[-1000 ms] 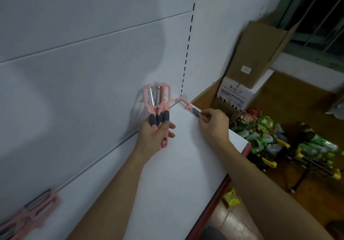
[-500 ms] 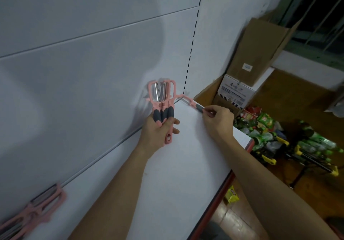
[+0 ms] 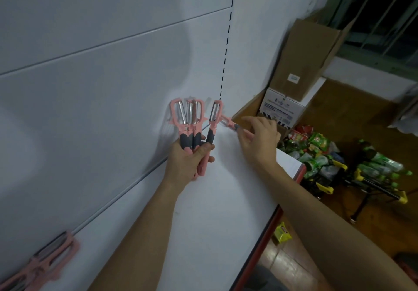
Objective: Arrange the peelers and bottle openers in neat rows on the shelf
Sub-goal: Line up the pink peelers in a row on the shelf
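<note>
Change worth noting, going left to right: the blurry heap of pink peelers (image 3: 43, 263) down at the bottom-left of the white flat metal shelf (image 3: 226, 200) hasn't budged, so that pile is still waiting to be sorted. The left hand (image 3: 187, 164) is wrapped round a bunch of pink plastic Y-shaped peelers (image 3: 188, 119), held upright against the pale back panel (image 3: 90, 91), and that bunch has fanned out. A moment ago it was a tight clump. Now the outer peeler (image 3: 214, 119) leans away to the right, like it's being offered up as the next one to grab.

Just right of it, the lone pink peeler (image 3: 229, 122) lies flat at the shelf's back-right corner, head towards the wall. The right hand (image 3: 260, 139) was pinching its handle before. Its fingers look looser now with the thumb lifted, though I honestly can't tell if it has let go or is still touching. My read: first piece of the row is placed, second is coming.

Materials: the peelers are smooth matte pink plastic, with looped heads, shiny steel blades and dark grey grips that look rubbery and shouldn't slip. The shelf looks like slick painted metal, so laid pieces could slide if nudged. Past the edge sits a brown cardboard box (image 3: 305, 60), plain and open.
</note>
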`<action>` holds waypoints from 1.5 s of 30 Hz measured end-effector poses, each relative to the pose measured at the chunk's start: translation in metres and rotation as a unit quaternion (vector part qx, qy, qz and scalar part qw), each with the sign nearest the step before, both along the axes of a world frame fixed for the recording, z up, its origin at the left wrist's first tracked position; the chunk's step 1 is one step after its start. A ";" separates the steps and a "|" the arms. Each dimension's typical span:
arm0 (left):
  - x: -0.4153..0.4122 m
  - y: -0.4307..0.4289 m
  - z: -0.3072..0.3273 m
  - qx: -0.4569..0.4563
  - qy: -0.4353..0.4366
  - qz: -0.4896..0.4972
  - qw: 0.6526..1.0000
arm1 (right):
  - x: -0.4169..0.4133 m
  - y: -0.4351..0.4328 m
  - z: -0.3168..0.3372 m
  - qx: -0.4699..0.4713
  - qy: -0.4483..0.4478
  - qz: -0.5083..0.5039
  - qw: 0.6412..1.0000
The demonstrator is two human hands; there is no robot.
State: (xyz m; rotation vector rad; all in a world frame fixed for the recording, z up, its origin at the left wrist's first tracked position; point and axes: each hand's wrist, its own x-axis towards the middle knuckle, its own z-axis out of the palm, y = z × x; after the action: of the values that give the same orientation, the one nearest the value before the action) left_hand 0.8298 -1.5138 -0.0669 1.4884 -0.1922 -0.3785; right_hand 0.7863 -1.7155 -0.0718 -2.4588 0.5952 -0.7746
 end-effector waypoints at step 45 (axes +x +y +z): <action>0.003 -0.006 -0.006 -0.002 -0.042 0.023 0.999 | 0.016 -0.014 -0.021 -0.085 0.040 0.063 0.994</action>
State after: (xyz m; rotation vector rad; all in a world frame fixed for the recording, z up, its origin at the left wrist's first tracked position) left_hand 0.8330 -1.5200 -0.0731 1.5037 -0.2256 -0.2794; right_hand 0.8026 -1.7293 -0.0933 -2.6642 0.4122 -0.7046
